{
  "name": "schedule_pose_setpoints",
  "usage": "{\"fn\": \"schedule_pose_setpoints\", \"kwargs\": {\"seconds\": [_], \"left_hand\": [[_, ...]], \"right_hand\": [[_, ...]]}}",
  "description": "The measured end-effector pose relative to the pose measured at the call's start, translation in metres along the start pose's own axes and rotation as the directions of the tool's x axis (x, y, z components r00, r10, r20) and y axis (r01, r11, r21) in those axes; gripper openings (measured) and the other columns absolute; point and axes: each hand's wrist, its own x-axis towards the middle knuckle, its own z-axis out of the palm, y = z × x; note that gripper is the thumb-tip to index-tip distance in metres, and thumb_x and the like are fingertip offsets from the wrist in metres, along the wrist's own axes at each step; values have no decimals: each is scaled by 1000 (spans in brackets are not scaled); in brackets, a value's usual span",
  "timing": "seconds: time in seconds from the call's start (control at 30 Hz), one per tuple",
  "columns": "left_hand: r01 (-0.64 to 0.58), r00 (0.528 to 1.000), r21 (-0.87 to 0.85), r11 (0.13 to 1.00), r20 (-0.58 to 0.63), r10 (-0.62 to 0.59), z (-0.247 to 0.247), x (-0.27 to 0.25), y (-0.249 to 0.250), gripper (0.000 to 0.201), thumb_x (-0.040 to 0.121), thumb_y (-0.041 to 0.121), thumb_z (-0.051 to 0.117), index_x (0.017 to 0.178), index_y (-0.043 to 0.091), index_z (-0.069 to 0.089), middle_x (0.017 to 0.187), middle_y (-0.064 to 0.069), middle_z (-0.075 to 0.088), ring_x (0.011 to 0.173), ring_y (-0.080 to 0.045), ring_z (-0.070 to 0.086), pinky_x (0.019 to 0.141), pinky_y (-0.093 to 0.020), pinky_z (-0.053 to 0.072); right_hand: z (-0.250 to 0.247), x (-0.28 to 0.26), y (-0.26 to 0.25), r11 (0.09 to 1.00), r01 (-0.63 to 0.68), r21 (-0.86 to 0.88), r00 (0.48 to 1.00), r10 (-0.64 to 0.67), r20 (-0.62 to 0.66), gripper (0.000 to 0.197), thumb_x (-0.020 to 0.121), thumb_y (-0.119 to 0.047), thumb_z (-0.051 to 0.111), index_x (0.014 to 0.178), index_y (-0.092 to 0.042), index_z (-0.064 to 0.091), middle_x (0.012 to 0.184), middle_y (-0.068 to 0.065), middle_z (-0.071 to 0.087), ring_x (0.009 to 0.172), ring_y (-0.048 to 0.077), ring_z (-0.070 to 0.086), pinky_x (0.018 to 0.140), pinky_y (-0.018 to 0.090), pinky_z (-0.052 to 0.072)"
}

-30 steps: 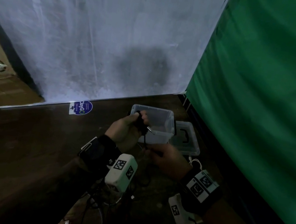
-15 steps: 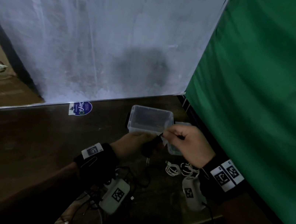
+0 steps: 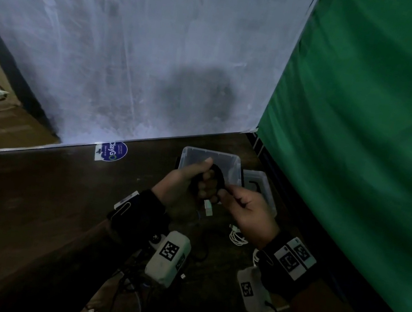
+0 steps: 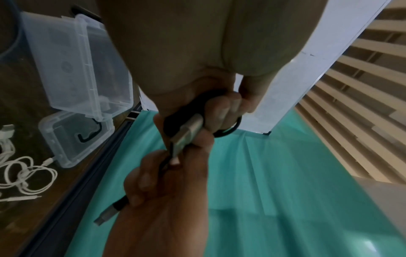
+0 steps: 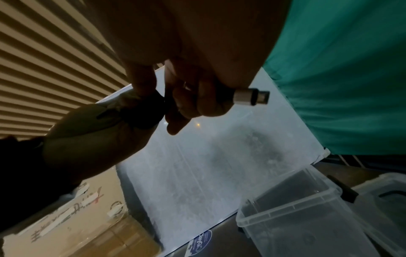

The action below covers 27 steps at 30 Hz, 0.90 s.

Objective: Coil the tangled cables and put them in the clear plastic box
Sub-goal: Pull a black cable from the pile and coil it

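The left hand [image 3: 183, 187] is curled round a small black coil [image 3: 213, 181] of cable, thumb up, loops wrapped about its fingers [image 4: 224, 111]; a metal plug [image 4: 189, 130] lies against them. At its three o'clock the right hand [image 3: 247, 211] pinches the same cable's free end between thumb and forefinger, the other fingers folded in, and a second metal plug [image 5: 251, 96] sticks out past its knuckles. Both hands are held up off the table [image 3: 44, 197], right in front of the box [image 3: 235, 166], which stands open at their twelve o'clock. I think nothing lies in it, though the light is poor. The lid [image 3: 262, 186] lies just beside the box, at its four o'clock. A white cable [image 3: 237, 237] lies loosely tangled on the table at six o'clock from the right hand. More dark cables [image 3: 130, 286] trail at the near edge, under the left wrist. A round sticker [image 3: 113, 153] sits at ten o'clock by the white board [image 3: 135, 50]; a green sheet [image 3: 379, 129] hangs on the right.
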Motion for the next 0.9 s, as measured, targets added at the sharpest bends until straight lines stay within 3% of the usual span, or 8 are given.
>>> {"fn": "schedule_pose_setpoints", "kwargs": {"seconds": [0.2,0.3,0.37,0.5,0.57,0.67,0.77,0.9], "left_hand": [[69,997,37,997,44,-71,-7,-4,5,30,95,33,49,76,9,53,65,-5,44,58,-17,47,70,-31,49],[74,997,119,990,29,-78,-14,-6,8,29,95,32,49,83,7,59,74,-8,53,69,-21,56,74,-32,51],[70,997,144,987,-23,-67,-14,-6,8,28,96,31,49,87,6,59,75,-8,56,71,-21,59,73,-34,52],[-13,974,60,998,-227,27,-2,-1,-5,22,96,25,49,84,7,55,68,-4,51,52,-13,50,51,-26,49],[-56,957,86,995,-280,78,-1,1,-6,28,100,25,46,76,11,52,61,0,47,47,-10,45,45,-21,43],[-125,936,131,984,-313,160,-4,4,3,32,102,24,41,73,11,47,59,3,42,49,-8,34,43,-17,34],[-129,937,142,981,-307,167,-8,7,7,33,102,25,41,72,10,46,59,3,40,52,-8,30,46,-17,31],[-82,958,132,988,-262,115,-11,7,8,34,102,28,40,73,10,44,62,3,33,54,-8,28,47,-17,28]], "right_hand": [[0,1,-6,998,-20,67,998,17,55,19,99,-10,52,91,-18,68,83,-7,73,82,5,68,72,19,50],[-3,1,-11,998,6,67,999,-9,50,30,100,-6,50,82,-27,62,70,-21,67,69,-9,61,65,9,43],[-3,2,-12,999,26,25,999,-27,37,31,100,-9,52,81,-32,60,70,-24,66,70,-10,60,64,8,43],[-1,1,-5,996,30,-85,1000,-29,8,26,100,-16,53,87,-37,62,76,-24,67,76,-6,63,67,9,43],[-2,1,-1,997,-9,-75,1000,10,13,27,101,-13,48,91,-31,65,73,-21,66,72,-6,61,66,10,43],[-10,2,7,983,-76,-165,992,91,84,26,101,-9,45,105,-20,68,92,-14,67,84,-3,62,77,19,47],[-17,4,11,962,-42,-268,977,96,190,21,98,-9,52,104,-21,68,101,-6,69,94,3,64,82,21,50],[-24,10,16,983,-31,-184,997,43,60,18,91,-7,65,101,-17,75,100,-5,71,93,6,67,81,20,53]]}}
